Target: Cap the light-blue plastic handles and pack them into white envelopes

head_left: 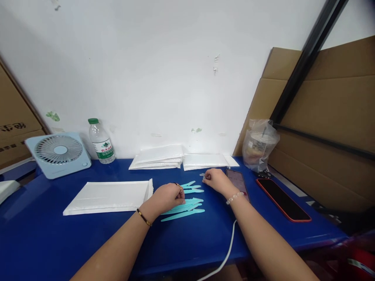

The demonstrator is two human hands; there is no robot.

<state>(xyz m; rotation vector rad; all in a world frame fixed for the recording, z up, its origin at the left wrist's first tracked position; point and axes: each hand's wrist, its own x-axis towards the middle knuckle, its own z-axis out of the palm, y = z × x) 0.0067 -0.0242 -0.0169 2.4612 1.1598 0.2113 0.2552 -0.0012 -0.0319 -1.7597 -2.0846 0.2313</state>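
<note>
Several flat turquoise plastic sticks (187,207) lie in a loose bunch on the blue table (43,234). My left hand (167,197) rests on their left ends with the fingers curled closed over them. My right hand (214,180) lies just beyond the sticks, fingers pinched on a small pale piece (202,176) that I cannot make out. A white padded envelope (108,196) lies flat to the left of my left hand.
Stacks of white padded envelopes (159,157) lie at the wall. A small blue fan (58,153) and a water bottle (101,142) stand back left. Two phones (283,199) and a bagged drink cup (259,145) sit right, before cardboard sheets. A white cable (227,249) hangs off the front edge.
</note>
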